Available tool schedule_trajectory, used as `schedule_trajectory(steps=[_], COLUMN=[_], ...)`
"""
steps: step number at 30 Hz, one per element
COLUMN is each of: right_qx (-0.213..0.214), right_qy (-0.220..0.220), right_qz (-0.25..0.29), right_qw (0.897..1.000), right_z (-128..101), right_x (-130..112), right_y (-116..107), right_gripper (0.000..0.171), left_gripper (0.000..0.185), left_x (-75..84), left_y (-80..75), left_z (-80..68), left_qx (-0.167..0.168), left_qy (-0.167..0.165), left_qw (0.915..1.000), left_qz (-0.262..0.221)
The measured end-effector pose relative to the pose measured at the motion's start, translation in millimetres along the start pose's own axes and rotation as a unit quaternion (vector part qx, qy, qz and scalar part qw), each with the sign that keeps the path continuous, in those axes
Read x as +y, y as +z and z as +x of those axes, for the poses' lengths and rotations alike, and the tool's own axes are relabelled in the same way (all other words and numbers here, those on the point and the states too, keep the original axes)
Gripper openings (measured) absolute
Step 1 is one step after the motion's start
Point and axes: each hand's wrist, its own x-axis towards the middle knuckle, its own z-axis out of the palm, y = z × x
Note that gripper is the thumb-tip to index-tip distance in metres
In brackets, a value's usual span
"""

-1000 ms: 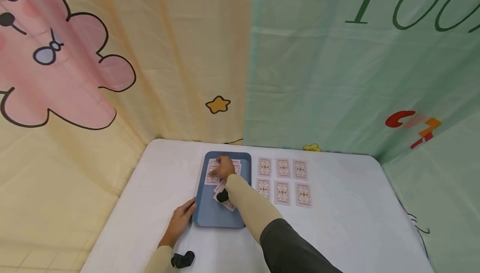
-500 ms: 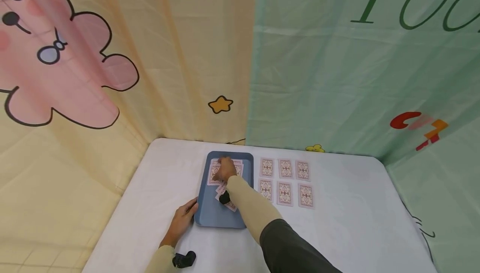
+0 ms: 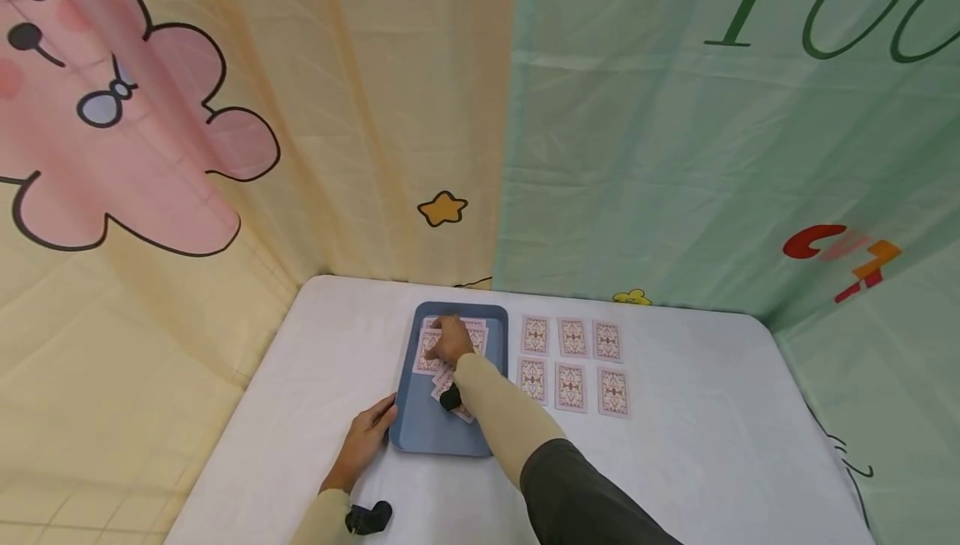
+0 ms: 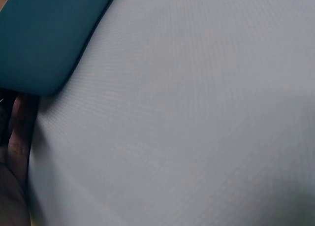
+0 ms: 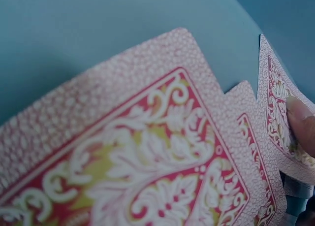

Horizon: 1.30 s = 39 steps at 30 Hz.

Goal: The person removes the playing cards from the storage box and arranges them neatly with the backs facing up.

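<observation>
My left hand (image 3: 363, 438) holds the lower left side of a blue tray (image 3: 438, 438); the left wrist view shows a finger at the rim of the tray (image 4: 44, 44). Over the tray's far part, my right hand (image 3: 452, 340) pinches a playing card (image 3: 427, 353) with a red-patterned back. The right wrist view has the thumb on that card (image 5: 276, 108), whose edge is bent up. Closer to that camera lie other face-down cards (image 5: 147, 152), overlapping. In the head view, my hand and sleeve partly cover the remaining cards in the tray.
To the right of the tray, face-down cards (image 3: 572, 337) lie in two rows on the white table (image 3: 690, 412). Patterned curtains (image 3: 637, 153) hang behind the table's far edge.
The pinched card has slid slightly toward me, baring the edge of a card beneath it. My left hand stays at the tray. The head view has shifted slightly.
</observation>
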Motion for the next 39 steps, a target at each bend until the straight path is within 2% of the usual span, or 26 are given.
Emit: schedule_trajectory(steps=[7, 12, 18, 24, 27, 33, 39], right_qx=[-0.009, 0.002, 0.028, 0.052, 0.064, 0.053, 0.057], right_qy=[-0.026, -0.033, -0.029, -0.042, -0.056, -0.063, -0.058], right_qz=[0.062, 0.107, 0.153, 0.211, 0.219, 0.256, 0.250], right_qw=[0.998, 0.994, 0.987, 0.975, 0.972, 0.963, 0.965], right_z=[-5.3, -4.9, -7.4, -18.8, -24.0, -36.6, -54.6], right_x=[1.7, 6.9, 10.7, 7.7, 11.2, 27.9, 41.8], right_y=[-2.4, -2.0, -6.8, -20.8, -28.6, -44.6, -65.8], right_gripper=[0.047, 0.032, 0.028, 0.025, 0.022, 0.023, 0.024], left_gripper=[0.047, 0.047, 0.046, 0.047, 0.047, 0.048, 0.049], left_x=[-3.5, -5.3, -6.6, -4.7, -3.8, -4.8, -2.7], left_y=[1.3, 2.3, 3.5, 0.7, -0.1, -1.7, -3.6], left_z=[0.9, 1.3, 1.4, 2.2, 3.9, 4.0, 3.6], left_qx=[0.006, 0.002, -0.001, -0.004, -0.006, -0.009, -0.014], left_qy=[0.004, 0.000, -0.004, -0.009, -0.007, -0.011, -0.008], left_qw=[0.9999, 1.0000, 1.0000, 0.9999, 0.9999, 0.9997, 0.9995], left_qz=[0.008, 0.003, -0.002, 0.003, 0.009, 0.021, 0.028])
